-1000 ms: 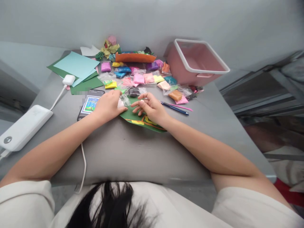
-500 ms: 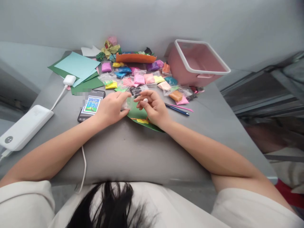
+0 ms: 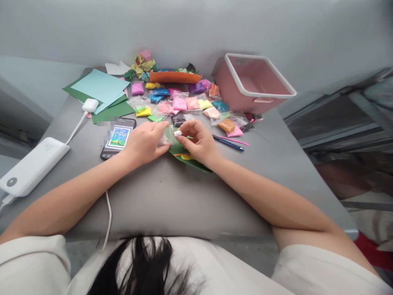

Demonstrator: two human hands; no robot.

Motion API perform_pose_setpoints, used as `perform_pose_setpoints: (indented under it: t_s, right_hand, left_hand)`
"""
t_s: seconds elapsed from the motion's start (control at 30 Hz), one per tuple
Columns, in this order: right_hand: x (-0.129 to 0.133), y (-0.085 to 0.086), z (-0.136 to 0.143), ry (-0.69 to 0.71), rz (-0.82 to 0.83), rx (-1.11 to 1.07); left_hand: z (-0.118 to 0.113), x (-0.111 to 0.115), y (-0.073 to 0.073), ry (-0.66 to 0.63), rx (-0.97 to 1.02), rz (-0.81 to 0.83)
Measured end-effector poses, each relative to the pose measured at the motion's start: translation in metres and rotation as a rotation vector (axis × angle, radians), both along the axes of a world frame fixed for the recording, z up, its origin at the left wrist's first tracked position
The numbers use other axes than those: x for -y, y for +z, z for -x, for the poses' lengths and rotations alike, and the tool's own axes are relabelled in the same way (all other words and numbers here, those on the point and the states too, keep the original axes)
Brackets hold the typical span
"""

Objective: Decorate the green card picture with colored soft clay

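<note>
Between the thumb and fingers of my right hand (image 3: 198,141) is a small lump of white clay (image 3: 177,133). My left hand (image 3: 149,141) is closed on a clear plastic bag (image 3: 167,137) with something whitish in it, partly hidden by the fingers. Under both hands lies a piece of green paper (image 3: 176,149), with a yellow shape (image 3: 186,157) and a thin orange strip on it. A phone (image 3: 118,138) showing a colourful picture lies just left of my left hand.
Several small bags of coloured clay (image 3: 179,103) cover the back of the table. A pink bin (image 3: 245,92) stands at the back right. Blue and green paper sheets (image 3: 98,87) and a white power bank (image 3: 33,164) with a cable lie left. A dark pen (image 3: 229,143) lies right.
My right hand has turned and its fingertips have shifted left toward the bag, carrying the white clay lump closer to my left hand. The left hand has barely moved.
</note>
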State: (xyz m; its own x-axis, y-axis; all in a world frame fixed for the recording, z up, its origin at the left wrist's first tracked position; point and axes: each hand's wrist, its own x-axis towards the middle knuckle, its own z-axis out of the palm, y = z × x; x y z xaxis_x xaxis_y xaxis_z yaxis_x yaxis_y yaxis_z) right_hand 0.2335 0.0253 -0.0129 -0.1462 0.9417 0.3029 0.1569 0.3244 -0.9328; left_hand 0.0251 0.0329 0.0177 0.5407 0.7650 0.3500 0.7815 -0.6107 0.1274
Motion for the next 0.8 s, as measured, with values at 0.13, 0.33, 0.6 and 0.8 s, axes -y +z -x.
perform_pose_setpoints:
  t_s: [0.13, 0.33, 0.6, 0.8]
  right_hand:
    - [0.0, -0.001, -0.002, -0.053, -0.067, 0.093]
    - [-0.003, -0.008, -0.004, -0.059, -0.306, 0.2]
    - [-0.008, -0.012, -0.007, 0.107, -0.356, 0.326]
    - [0.002, -0.005, -0.005, 0.168, -0.309, 0.414]
  left_hand:
    - [-0.001, 0.002, 0.0, -0.01, -0.01, -0.007]
    - [-0.004, 0.005, 0.001, -0.098, -0.025, 0.002]
    - [0.004, -0.008, -0.001, -0.076, -0.004, -0.036]
    - [0.003, -0.005, -0.004, -0.115, -0.089, -0.108]
